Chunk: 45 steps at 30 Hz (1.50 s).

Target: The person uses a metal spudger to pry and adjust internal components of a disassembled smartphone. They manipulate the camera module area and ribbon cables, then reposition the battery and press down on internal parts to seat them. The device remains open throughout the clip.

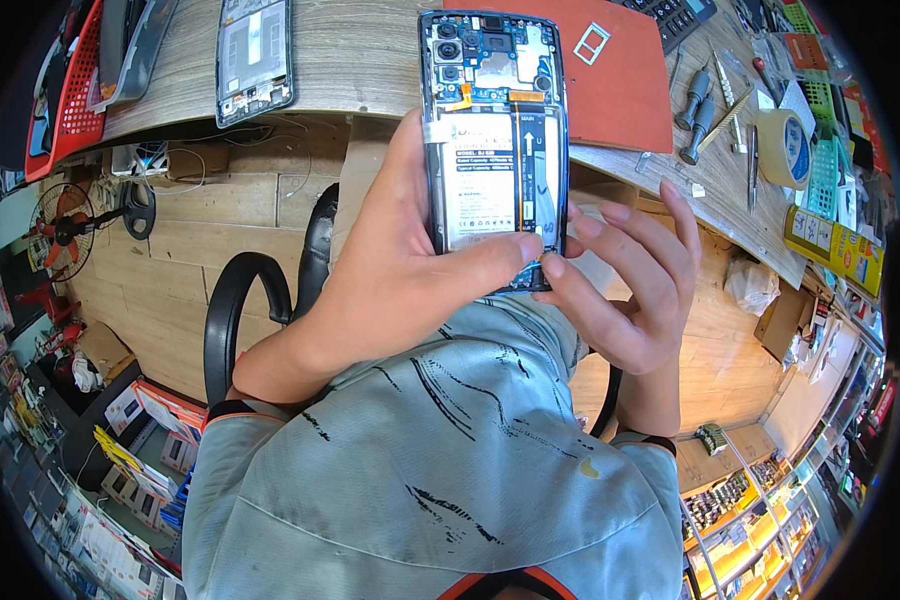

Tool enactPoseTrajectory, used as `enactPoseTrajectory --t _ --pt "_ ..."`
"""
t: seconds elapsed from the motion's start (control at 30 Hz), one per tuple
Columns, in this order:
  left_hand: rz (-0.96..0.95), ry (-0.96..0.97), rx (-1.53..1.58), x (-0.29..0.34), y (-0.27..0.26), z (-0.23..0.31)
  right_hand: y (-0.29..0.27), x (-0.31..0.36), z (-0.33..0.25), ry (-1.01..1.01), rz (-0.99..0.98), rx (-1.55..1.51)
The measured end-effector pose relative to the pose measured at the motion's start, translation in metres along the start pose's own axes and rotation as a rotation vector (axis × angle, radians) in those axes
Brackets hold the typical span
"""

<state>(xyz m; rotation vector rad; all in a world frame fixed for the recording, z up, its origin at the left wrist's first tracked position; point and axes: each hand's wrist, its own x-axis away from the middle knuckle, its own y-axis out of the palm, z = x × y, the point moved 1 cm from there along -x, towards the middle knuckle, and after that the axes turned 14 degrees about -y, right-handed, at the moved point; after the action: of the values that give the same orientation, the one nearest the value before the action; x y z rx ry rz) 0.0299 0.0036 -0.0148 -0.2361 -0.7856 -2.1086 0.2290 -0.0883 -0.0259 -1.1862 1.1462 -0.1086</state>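
An opened smartphone (pixel 495 60) is held up in front of me, its back cover off. Its camera lenses and circuit board show at the top, and a white battery (pixel 480 180) fills the middle, with a dark ribbon cable running down beside it. My left hand (pixel 400 250) is wrapped round the phone's left side, the thumb lying across its lower end. My right hand (pixel 630 270) is at the phone's lower right corner, thumb and fingers by the edge, the other fingers spread and curved. Whether the right fingers pinch anything small there is hidden.
On the wooden table (pixel 350 60) lie another phone frame (pixel 255 60), a red mat (pixel 620 90) with a SIM tray (pixel 591 44), screwdrivers (pixel 698 125), tweezers (pixel 752 168) and a tape roll (pixel 782 148). A red basket (pixel 70 110) stands far left. A black chair armrest (pixel 235 300) is beside me.
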Motion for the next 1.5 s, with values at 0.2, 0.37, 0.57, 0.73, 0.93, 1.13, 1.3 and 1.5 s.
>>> enactPoseTrajectory --t 0.2,0.37,0.57,0.73,0.93,1.13,1.3,1.5 --pt "-0.01 0.01 -0.023 0.001 0.0 0.0 0.001 -0.001 0.002 -0.029 0.02 -0.011" --pt "-0.051 -0.02 0.004 0.0 0.002 0.004 0.002 0.005 0.0 -0.033 0.001 -0.024" --pt "-0.051 -0.019 0.006 0.002 0.005 0.003 0.004 0.007 0.0 -0.106 0.044 0.003" --pt "-0.068 -0.017 -0.018 0.001 0.004 0.003 0.003 0.007 0.002 -0.119 0.035 -0.016" --pt "-0.066 -0.001 -0.024 0.003 0.005 0.005 0.001 0.007 0.001 -0.095 0.017 -0.012" --pt "-0.038 0.016 0.008 0.001 0.009 0.003 0.0 0.006 0.005 -0.069 0.047 0.015" --pt "-0.072 0.036 0.0 -0.001 0.007 0.003 0.007 0.006 0.003 -0.017 0.201 0.011" --pt "-0.061 0.035 -0.021 -0.001 0.006 0.004 0.008 0.006 0.004 -0.017 0.209 0.016"
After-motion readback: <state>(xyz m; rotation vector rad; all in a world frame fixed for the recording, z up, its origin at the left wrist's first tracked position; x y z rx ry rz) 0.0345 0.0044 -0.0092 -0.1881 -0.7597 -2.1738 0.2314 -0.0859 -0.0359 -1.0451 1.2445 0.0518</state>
